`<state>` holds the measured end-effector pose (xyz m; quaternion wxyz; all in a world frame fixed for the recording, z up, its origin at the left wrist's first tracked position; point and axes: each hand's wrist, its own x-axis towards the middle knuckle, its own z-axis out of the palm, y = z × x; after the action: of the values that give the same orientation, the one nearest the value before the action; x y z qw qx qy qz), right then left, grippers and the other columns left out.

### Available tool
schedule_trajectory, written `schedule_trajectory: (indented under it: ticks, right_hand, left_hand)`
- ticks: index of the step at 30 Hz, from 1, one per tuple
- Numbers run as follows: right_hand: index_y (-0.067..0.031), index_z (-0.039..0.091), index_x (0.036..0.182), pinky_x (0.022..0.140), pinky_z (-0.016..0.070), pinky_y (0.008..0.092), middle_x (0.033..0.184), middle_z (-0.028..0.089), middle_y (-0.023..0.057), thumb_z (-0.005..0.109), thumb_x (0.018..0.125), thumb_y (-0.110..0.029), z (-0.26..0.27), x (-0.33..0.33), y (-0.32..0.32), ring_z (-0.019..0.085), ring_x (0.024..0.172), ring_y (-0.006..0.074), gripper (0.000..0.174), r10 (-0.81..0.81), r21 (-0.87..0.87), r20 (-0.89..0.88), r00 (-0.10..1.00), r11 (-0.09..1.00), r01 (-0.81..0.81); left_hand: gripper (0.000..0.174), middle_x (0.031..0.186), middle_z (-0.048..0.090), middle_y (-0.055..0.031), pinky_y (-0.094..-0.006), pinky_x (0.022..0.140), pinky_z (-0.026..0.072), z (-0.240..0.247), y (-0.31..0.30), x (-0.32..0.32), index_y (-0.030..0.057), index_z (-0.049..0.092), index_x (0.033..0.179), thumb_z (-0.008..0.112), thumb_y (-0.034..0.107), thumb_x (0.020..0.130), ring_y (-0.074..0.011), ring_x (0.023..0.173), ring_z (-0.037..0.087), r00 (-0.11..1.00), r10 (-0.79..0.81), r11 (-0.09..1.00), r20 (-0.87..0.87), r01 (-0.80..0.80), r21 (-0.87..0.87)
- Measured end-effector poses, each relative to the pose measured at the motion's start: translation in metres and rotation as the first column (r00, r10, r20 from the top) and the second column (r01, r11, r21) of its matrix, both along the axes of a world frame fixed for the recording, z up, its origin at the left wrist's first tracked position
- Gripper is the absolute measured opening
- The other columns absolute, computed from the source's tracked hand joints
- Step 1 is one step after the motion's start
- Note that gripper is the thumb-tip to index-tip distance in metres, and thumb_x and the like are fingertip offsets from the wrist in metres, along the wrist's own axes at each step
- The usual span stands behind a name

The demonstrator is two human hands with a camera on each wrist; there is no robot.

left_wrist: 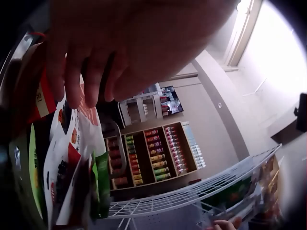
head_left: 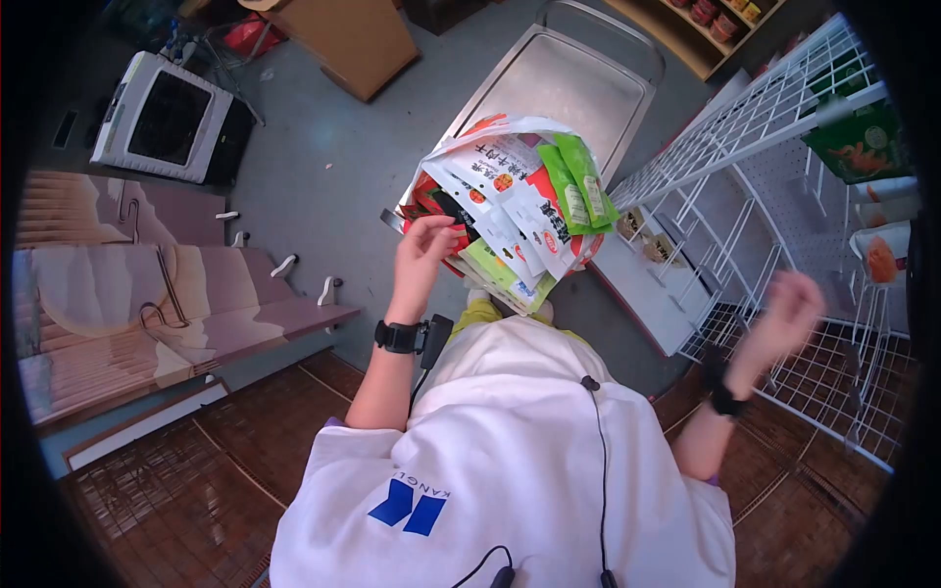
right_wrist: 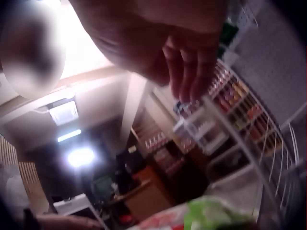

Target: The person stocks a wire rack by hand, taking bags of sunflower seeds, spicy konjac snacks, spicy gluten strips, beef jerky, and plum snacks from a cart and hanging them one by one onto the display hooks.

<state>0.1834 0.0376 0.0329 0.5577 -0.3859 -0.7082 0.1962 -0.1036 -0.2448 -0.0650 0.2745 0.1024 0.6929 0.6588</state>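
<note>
A full bag of snack packets [head_left: 510, 211] stands at the near end of a metal cart [head_left: 578, 93], with white packets and green packets [head_left: 578, 186] on top. At its left edge is my left hand [head_left: 417, 269], fingers loosely bent over the packets; whether they touch is unclear. In the left wrist view, that hand [left_wrist: 129, 48] hangs above a red packet [left_wrist: 42, 98] and white ones. My right hand [head_left: 784, 318], blurred, is beside the white wire rack, away from the bag. The right wrist view shows this hand [right_wrist: 168, 48] with relaxed fingers and nothing held.
The white wire rack [head_left: 745, 127] on the right holds green packages [head_left: 858, 142] and has a low white shelf [head_left: 637, 284]. To the left are a patterned folding bench [head_left: 196, 284] and a white appliance [head_left: 162, 118]. A brown box [head_left: 343, 44] stands beyond.
</note>
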Motion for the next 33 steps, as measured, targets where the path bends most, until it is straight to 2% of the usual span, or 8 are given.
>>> schedule_trajectory:
  ticks: [2, 4, 7, 9, 14, 23, 28, 33]
  right_hand:
    - [-0.0012, 0.060, 0.097, 0.071, 0.0477, 0.0290, 0.088, 0.061, 0.0081, 0.057, 0.082, -0.004, -0.045, -0.035, -0.042, 0.058, 0.079, 0.0163, 0.015, 0.405, -0.314, 0.231, 0.885, 0.891, -0.327]
    - [-0.0036, 0.061, 0.096, 0.075, 0.0475, 0.0323, 0.093, 0.062, 0.0122, 0.058, 0.081, -0.008, -0.072, -0.059, -0.077, 0.061, 0.084, 0.0263, 0.015, 0.631, -0.551, 0.363, 0.685, 0.738, -0.388]
    - [-0.0031, 0.060, 0.096, 0.074, 0.0476, 0.0359, 0.095, 0.062, 0.0141, 0.058, 0.079, -0.004, -0.100, -0.075, -0.103, 0.059, 0.086, 0.0329, 0.018, 0.687, -0.469, 0.454, 0.567, 0.726, -0.504]
    - [-0.0036, 0.059, 0.098, 0.074, 0.0476, 0.0363, 0.096, 0.061, 0.0135, 0.057, 0.079, -0.004, -0.099, -0.083, -0.112, 0.059, 0.087, 0.0327, 0.019, 0.712, -0.491, 0.458, 0.533, 0.702, -0.516]
    - [-0.0047, 0.057, 0.100, 0.074, 0.0473, 0.0374, 0.097, 0.060, 0.0125, 0.056, 0.080, -0.005, -0.095, -0.093, -0.125, 0.058, 0.087, 0.0321, 0.020, 0.677, -0.490, 0.483, 0.556, 0.735, -0.469]
    - [-0.0056, 0.056, 0.102, 0.074, 0.0470, 0.0382, 0.098, 0.059, 0.0118, 0.054, 0.082, -0.006, -0.093, -0.105, -0.150, 0.058, 0.088, 0.0322, 0.021, 0.571, -0.483, 0.500, 0.651, 0.808, -0.338]
    - [-0.0057, 0.057, 0.103, 0.076, 0.0469, 0.0380, 0.100, 0.059, 0.0119, 0.054, 0.082, -0.006, -0.101, -0.102, -0.167, 0.057, 0.090, 0.0321, 0.022, 0.518, -0.541, 0.477, 0.710, 0.810, -0.228]
    - [-0.0048, 0.053, 0.110, 0.085, 0.0441, 0.0366, 0.115, 0.053, 0.0123, 0.059, 0.079, -0.007, -0.112, -0.109, -0.169, 0.051, 0.104, 0.0317, 0.031, 0.453, -0.493, 0.517, 0.727, 0.851, -0.179]
  left_hand:
    - [0.021, 0.094, 0.061, -0.0037, -0.0243, 0.075, 0.0471, -0.014, 0.004, -0.007, 0.0049, 0.056, 0.107, 0.055, 0.010, 0.087, -0.0111, 0.087, 0.059, 0.980, -0.146, 0.981, -0.136, 0.126, -0.147]
    - [0.023, 0.096, 0.060, -0.0060, -0.0254, 0.075, 0.0473, -0.022, 0.008, -0.015, 0.0053, 0.056, 0.109, 0.056, 0.009, 0.086, -0.0134, 0.088, 0.059, 0.949, -0.196, 0.972, -0.245, 0.155, -0.176]
    - [0.031, 0.106, 0.056, -0.0113, -0.0320, 0.081, 0.0461, -0.010, 0.013, -0.032, 0.0065, 0.057, 0.111, 0.057, 0.002, 0.080, -0.0230, 0.099, 0.056, 0.844, -0.319, 0.927, -0.431, 0.184, -0.326]
    - [0.044, 0.118, 0.051, -0.0092, -0.0376, 0.092, 0.0404, -0.008, 0.015, -0.050, 0.0115, 0.055, 0.116, 0.054, -0.004, 0.075, -0.0251, 0.113, 0.047, 0.396, -0.594, 0.752, -0.700, -0.036, -0.658]
    - [0.053, 0.135, 0.039, -0.0064, -0.0547, 0.103, 0.0230, -0.031, 0.034, -0.095, 0.0232, 0.056, 0.117, 0.055, -0.003, 0.071, -0.0294, 0.132, 0.027, 0.041, -0.769, 0.637, -0.637, -0.033, -0.771]
    - [0.037, 0.132, 0.043, -0.0024, -0.0622, 0.101, 0.0192, -0.049, 0.060, -0.132, 0.0272, 0.062, 0.109, 0.056, 0.010, 0.077, -0.0254, 0.130, 0.030, -0.067, -0.791, 0.609, -0.608, 0.017, -0.793]
    - [0.015, 0.106, 0.062, 0.0035, -0.0641, 0.098, 0.0230, -0.041, 0.074, -0.157, 0.0198, 0.068, 0.088, 0.058, 0.018, 0.076, -0.0212, 0.119, 0.046, -0.180, -0.734, 0.663, -0.655, 0.019, -0.748]
    - [0.010, 0.099, 0.063, 0.0022, -0.0619, 0.097, 0.0268, -0.029, 0.085, -0.159, 0.0149, 0.065, 0.079, 0.056, 0.013, 0.076, -0.0207, 0.113, 0.050, -0.215, -0.782, 0.584, -0.585, 0.074, -0.808]
